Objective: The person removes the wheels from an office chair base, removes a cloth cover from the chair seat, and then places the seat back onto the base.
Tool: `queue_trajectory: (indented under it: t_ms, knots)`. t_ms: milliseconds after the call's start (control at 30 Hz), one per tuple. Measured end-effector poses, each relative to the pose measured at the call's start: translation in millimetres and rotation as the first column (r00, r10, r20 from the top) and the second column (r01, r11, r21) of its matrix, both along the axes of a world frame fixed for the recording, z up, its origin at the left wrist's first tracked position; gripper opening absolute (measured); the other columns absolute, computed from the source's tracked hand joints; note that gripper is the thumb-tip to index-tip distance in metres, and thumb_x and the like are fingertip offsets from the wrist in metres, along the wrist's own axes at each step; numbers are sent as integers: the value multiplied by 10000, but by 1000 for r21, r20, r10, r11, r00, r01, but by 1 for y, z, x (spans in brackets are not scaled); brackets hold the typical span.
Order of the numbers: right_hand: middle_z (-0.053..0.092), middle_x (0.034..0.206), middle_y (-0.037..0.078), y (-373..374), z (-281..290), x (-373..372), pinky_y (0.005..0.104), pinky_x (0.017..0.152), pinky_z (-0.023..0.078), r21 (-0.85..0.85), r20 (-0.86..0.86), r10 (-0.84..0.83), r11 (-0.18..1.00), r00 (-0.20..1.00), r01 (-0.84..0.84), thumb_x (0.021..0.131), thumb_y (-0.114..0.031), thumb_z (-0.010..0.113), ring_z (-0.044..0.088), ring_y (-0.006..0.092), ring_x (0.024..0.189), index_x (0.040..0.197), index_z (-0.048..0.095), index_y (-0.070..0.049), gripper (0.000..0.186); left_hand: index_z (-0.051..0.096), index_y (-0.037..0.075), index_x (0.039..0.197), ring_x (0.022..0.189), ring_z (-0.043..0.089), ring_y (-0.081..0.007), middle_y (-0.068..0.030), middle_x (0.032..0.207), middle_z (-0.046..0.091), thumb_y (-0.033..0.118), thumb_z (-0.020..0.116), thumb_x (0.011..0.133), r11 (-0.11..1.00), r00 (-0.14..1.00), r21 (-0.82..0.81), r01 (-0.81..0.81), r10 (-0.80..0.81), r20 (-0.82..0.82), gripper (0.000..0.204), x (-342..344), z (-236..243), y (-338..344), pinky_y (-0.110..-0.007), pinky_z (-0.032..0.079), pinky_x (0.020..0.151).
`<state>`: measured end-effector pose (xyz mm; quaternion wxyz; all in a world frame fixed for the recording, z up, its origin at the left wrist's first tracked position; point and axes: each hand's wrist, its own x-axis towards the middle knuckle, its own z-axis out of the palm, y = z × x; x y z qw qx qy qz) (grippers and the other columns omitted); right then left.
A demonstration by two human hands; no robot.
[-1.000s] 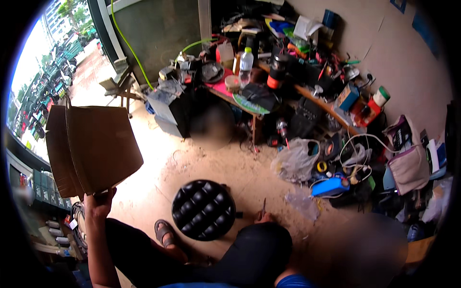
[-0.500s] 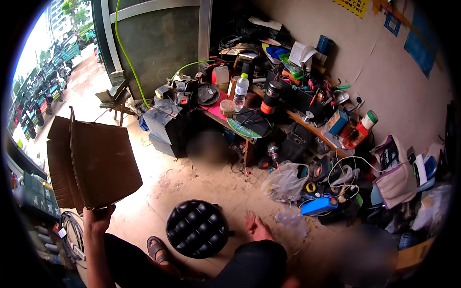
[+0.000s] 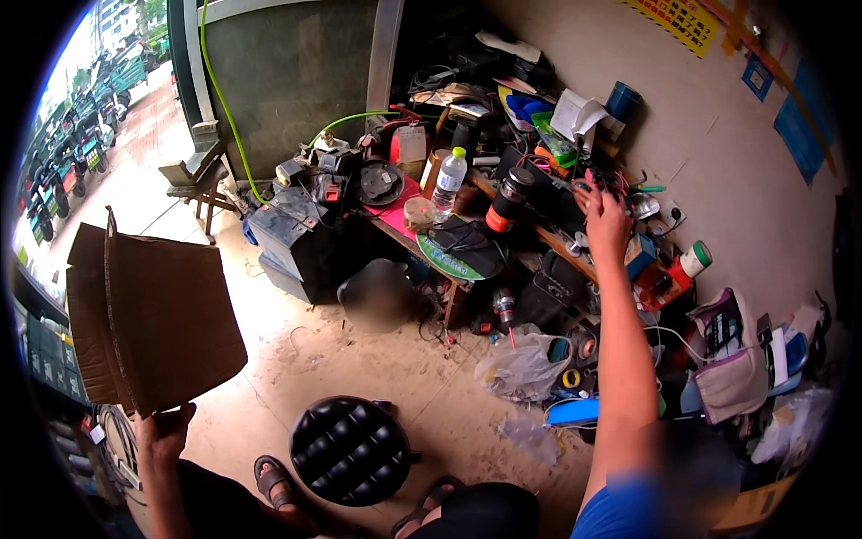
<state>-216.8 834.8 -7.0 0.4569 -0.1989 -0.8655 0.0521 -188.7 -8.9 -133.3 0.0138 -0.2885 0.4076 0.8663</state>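
Folded brown cardboard (image 3: 162, 314) is upright at the left, held by its lower edge in my left hand (image 3: 162, 431), whose fingers are closed on it. My right arm stretches up to the cluttered shelf, where my right hand (image 3: 602, 211) has its fingers curled at a jumble of red-handled tools (image 3: 620, 180); what they grip is too small to make out. Just left of that hand are a black-and-orange cylinder (image 3: 508, 202) and a water bottle (image 3: 449, 184). A round tufted black stool (image 3: 348, 449) stands on the floor between my feet.
A low bench (image 3: 395, 225) holds tools, cords and a dark battery-like box (image 3: 287, 242). Bags (image 3: 521, 364) and a blue case (image 3: 573, 410) lie at the right. A small wooden stool (image 3: 202, 184) stands by the doorway, with scooters (image 3: 76, 153) outside.
My right hand has risen from low beside the black stool to the tools on the shelf. My left hand still holds the cardboard. The view has shifted slightly.
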Motion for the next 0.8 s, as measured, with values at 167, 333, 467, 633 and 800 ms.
queue_trajectory:
  t_ms: [167,333,467,633,800]
  knots:
    - [761,988,256,85,9,-79,546,810,579,136,241,-92,989,966,60,1029,-214,680,740,469,977,1057,766,-57,182,693,31,1190,994,656,-295,-118,1124,716,259,773,1028,999,999,-31,-39,39,-6,292,1,-16,-12,-416,592,830]
    - [762,1018,255,121,7,-115,576,888,578,148,375,-134,985,917,83,966,-154,681,733,482,1001,1065,757,-55,160,701,67,1202,968,619,-268,-86,1119,714,238,778,1015,995,996,54,-89,90,-17,264,-2,6,6,-401,547,809]
    - [746,1160,290,130,12,-147,562,958,566,108,538,-99,993,837,48,973,-123,677,707,483,1138,1171,708,-40,217,686,63,1262,1002,624,-268,-95,1171,701,215,752,1029,883,973,-459,101,-184,-140,286,3,-16,-17,-415,557,842]
    - [497,1616,303,111,-37,-184,521,1202,467,46,636,-314,928,705,371,981,-94,650,542,461,1463,1608,326,9,714,660,24,1310,1075,641,-300,-134,1240,687,202,763,1016,994,999,107,6,-2,-41,358,-7,11,7,-441,578,868]
    - [309,1721,300,103,-51,-178,591,1233,399,98,406,-310,950,860,296,906,-252,803,397,475,1563,1718,166,-27,1056,669,13,1328,1153,660,-357,-170,1281,696,268,770,1021,992,999,125,-31,27,33,412,-5,35,34,-522,593,994]
